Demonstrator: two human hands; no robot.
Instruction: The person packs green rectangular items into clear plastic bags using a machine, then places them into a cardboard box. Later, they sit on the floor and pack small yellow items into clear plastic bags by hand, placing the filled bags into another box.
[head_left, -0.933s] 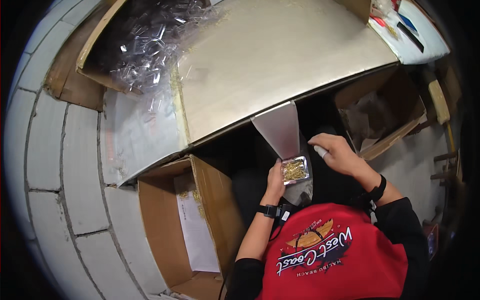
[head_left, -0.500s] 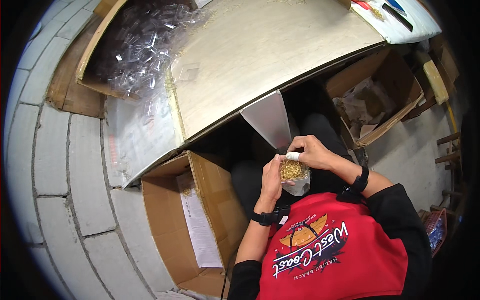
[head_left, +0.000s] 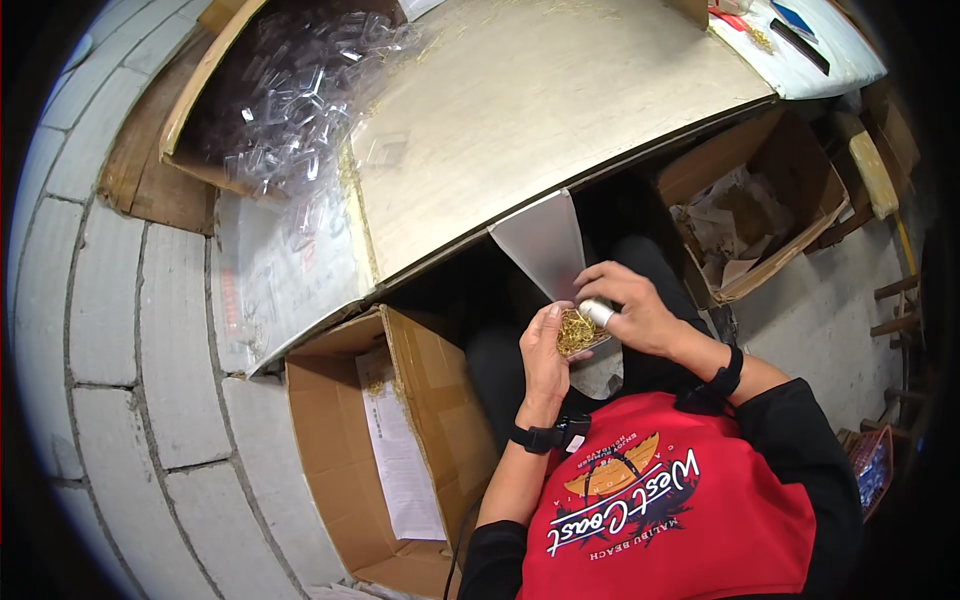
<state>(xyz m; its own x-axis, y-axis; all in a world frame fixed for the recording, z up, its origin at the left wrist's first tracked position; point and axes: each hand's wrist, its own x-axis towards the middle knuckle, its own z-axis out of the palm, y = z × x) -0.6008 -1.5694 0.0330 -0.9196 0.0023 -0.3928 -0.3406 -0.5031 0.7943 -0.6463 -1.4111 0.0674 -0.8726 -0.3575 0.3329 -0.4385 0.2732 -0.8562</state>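
Note:
In my lap area, my left hand (head_left: 545, 350) is closed round the side of a small clear box, thumb along its upper edge. Thin, curly gold-coloured metal pieces (head_left: 575, 332) fill the box; their exact kind is too small to make out. My right hand (head_left: 637, 312) is over the box's right side, fingers bent and apart. One of its digits has a white wrapping (head_left: 597, 312) and is at the rim, by the gold pieces. Nothing shows held in that hand. Below the box, a clear plastic piece (head_left: 598, 378) rests near my lap.
A pale worktable (head_left: 540, 110) spans ahead, with a heap of clear plastic boxes (head_left: 290, 110) at its left. Open cardboard boxes stand left (head_left: 330, 480) and right (head_left: 825, 205) of my legs. A translucent sheet (head_left: 545, 240) hangs at the table edge. A red basket (head_left: 875, 465) sits far right.
My right hand's fingers have spread from a pinch at the box's far edge, and the wrapped digit has tilted down beside the gold pieces. The left hand still holds the box, now turned slightly.

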